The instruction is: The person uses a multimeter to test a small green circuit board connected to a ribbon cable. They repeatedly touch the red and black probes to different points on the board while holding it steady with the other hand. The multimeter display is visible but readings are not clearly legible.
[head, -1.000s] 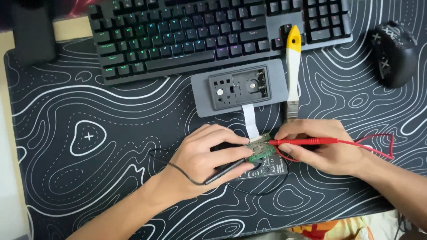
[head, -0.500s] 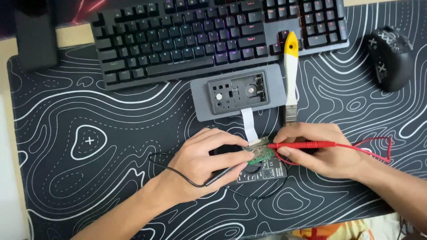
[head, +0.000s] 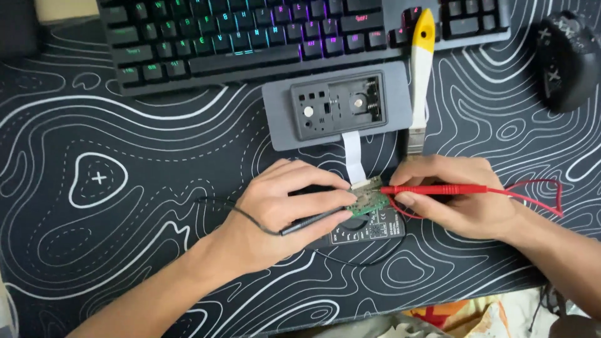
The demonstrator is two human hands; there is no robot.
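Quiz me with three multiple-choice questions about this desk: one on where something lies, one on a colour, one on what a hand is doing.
1. Where does the yellow-handled brush lie?
A. right of the grey case
B. left of the keyboard
C. under the mouse

2. What colour is the probe in the right hand?
A. blue
B. red
C. white

3. What is the left hand doing?
A. typing
B. resting flat and empty
C. holding a black probe at the green circuit board

A: the brush lies beside the case's right edge.
B: the probe and its lead are red.
C: the fingers pinch the black probe.
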